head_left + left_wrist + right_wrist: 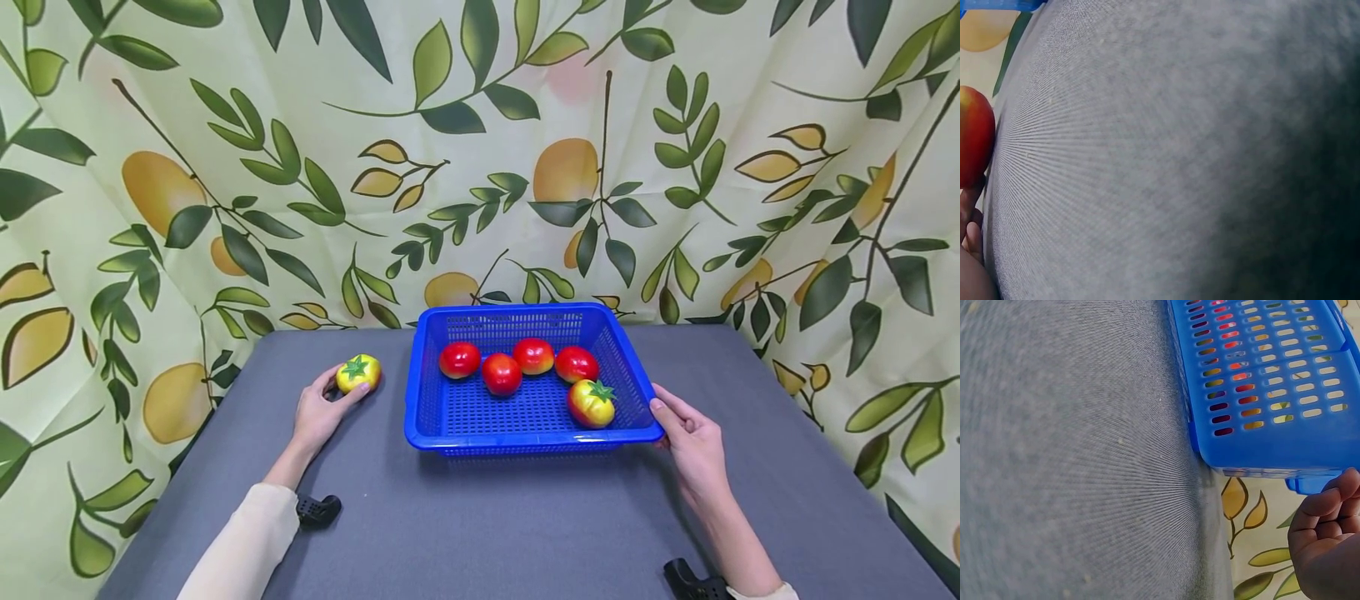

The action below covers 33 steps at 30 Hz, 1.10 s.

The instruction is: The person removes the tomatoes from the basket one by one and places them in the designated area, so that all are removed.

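our left hand (320,411) grips a yellow-red tomato (360,372), 9 o'clock of blue basket (480,421); our right hand (696,446) pinches rim (634,435), 4 o'clock.

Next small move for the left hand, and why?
Probably lift the tomato and carry it right, over the rim of the blue basket. The left hand already grips it outside the basket, five similar ones lie inside with bare floor at near left, and the right hand holds the rim.
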Motion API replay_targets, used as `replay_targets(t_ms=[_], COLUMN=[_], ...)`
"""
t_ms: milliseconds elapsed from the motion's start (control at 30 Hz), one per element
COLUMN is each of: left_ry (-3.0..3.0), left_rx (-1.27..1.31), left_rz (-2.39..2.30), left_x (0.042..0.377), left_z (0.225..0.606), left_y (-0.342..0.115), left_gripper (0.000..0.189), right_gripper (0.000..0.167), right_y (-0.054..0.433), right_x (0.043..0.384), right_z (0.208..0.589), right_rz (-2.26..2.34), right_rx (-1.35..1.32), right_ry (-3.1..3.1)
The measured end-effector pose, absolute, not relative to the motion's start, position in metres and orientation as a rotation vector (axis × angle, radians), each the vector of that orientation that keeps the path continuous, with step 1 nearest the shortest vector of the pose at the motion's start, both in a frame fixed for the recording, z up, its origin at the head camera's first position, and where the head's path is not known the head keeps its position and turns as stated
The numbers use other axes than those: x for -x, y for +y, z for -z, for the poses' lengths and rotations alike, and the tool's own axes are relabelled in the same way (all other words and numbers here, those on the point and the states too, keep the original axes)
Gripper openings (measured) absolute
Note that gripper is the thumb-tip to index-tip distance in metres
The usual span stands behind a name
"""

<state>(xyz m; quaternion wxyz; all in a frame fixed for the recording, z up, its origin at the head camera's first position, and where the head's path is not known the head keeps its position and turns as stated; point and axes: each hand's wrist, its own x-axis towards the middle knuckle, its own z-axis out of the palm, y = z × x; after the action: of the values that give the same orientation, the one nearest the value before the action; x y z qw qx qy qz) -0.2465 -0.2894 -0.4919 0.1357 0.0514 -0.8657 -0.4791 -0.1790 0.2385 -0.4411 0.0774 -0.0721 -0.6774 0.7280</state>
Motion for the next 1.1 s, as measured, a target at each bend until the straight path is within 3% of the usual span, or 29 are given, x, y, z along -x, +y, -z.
replay_targets(t_ms=[1100], left_ry=[-2.521], left_rx=[-0.264], left_rz=[1.356], left_x=[0.2449], left_z=[0.4918], left_y=[-0.2879], left_gripper=[0.089], right_gripper=[0.061], right_y=[0.2390], right_x=[0.1773], right_z=[0.4403], right_rz=[-2.154], right_rx=[0.234], right_ry=[-2.075])
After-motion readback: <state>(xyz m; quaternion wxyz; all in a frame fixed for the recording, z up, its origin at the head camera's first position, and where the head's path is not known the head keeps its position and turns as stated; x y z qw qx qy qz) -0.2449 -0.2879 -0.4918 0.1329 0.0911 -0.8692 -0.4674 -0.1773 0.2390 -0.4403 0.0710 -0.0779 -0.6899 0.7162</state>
